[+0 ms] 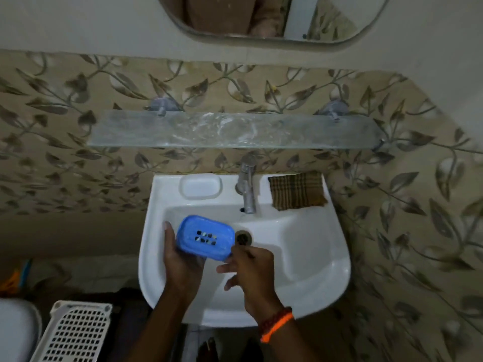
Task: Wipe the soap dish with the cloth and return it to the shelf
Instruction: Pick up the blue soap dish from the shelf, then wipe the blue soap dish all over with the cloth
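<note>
Cupping the blue soap dish (204, 236) from below over the sink (326, 259) basin, L hand (180, 259) is gripping it w/ fingers curled; R hand (252, 270) is hovering beside it, loosely open, empty; cloth (297, 190) is lying folded on sink ledge right of tap (247, 184); glass shelf (235, 130) is sitting above.

Glass shelf (232, 131) lies bare along its length; the tap (247, 184) juts up just below its middle
</note>
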Motion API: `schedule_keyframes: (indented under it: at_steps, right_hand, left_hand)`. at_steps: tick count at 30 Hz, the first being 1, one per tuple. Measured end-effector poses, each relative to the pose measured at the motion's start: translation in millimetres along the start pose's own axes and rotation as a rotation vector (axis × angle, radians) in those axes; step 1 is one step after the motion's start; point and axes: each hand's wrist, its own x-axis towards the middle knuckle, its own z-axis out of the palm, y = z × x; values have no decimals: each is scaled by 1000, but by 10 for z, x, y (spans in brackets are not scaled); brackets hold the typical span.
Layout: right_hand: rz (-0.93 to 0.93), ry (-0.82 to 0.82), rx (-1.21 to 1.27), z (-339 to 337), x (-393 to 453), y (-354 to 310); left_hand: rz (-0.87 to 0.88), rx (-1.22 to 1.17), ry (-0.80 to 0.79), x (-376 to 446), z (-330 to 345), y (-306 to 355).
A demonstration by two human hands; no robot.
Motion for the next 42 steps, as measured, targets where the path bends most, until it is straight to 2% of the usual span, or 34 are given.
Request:
schedule_keyframes:
  at_steps: [5,7,9,13,15,17,19,24,28,31,34,38,42]
  right_hand:
    - [36,13,11,-300,-158,156]
    - [17,-12,-54,-429,-138,238]
    - [-115,-12,-216,-630,-26,282]
    - [-704,197,-823,-1160,635,176]
    - [-904,304,-1151,-1306,1088,64]
    - [-994,357,-1421,-1395,1515,-19]
    - [-1058,320,-1564,-1416,1809,-79]
    - [-1158,201,-1677,-1406,2125,-88]
    - [-1202,195,-1634,-1346,2206,-231]
    - [-1154,129,-1489,-1358,2197,-333]
    - [-1032,126,-1232,-1390,2128,-444]
    - [-867,172,-693,-1399,1800,-682]
    - [-769,236,-393,-1457,1266,-803]
  left_hand:
    - [-186,-141,-22,-128,213,-387]
    - [-239,-152,-40,-103,276,-478]
    - [-264,-153,-58,-48,305,-518]
    - [-300,-91,-32,17,307,-527]
    - [-329,-48,-11,10,290,-576]
    - [-367,-10,-4,-27,277,-646]
    - [-404,11,7,-71,271,-675]
    - [-436,-29,24,-96,249,-635]
    - [-433,0,30,-82,238,-610]
    - [-434,30,25,-84,285,-591]
    - [-444,32,18,-92,340,-584]
    - [-454,60,-28,-101,375,-510]
    - [-459,78,-122,-124,453,-356]
